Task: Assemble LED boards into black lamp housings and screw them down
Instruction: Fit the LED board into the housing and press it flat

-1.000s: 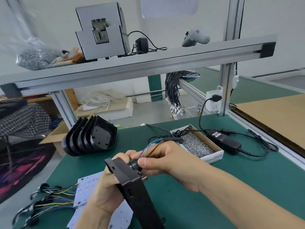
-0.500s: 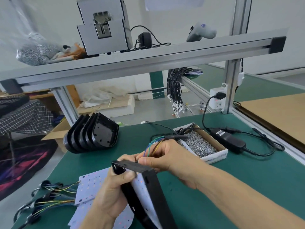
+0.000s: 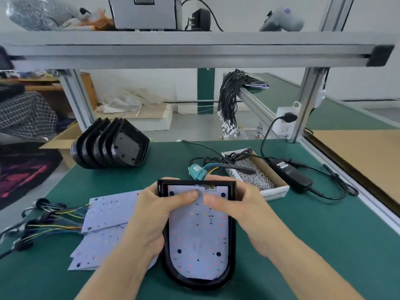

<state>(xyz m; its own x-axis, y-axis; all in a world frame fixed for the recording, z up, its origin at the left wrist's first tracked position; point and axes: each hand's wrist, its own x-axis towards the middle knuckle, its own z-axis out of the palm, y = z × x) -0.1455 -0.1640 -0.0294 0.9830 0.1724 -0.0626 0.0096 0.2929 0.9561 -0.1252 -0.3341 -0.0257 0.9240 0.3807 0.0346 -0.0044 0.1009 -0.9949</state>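
Observation:
A black lamp housing [image 3: 231, 252] lies open side up on the green bench, with a white LED board [image 3: 198, 239] seated inside it. My left hand [image 3: 155, 215] grips the housing's left wall, its thumb pressing on the board near the top. My right hand [image 3: 236, 211] grips the right wall, thumb also on the board. Coloured wires and a teal part [image 3: 195, 171] come out behind the housing's far edge. More LED boards [image 3: 108, 215] with wire tails lie to the left. A stack of empty black housings [image 3: 112, 146] leans at the back left.
A cardboard box of small screws [image 3: 255, 172] sits just right of the housing, with a black tool lying across it. A black power adapter [image 3: 292, 173] and cables run to a wall socket [image 3: 285, 122]. An aluminium shelf beam [image 3: 194, 50] crosses overhead. Black wire bundles [image 3: 229, 100] hang behind.
The housing was held upright on edge above the bench; it now lies flat, open side up, with the board inside. Both hands moved to its sides, thumbs on the board.

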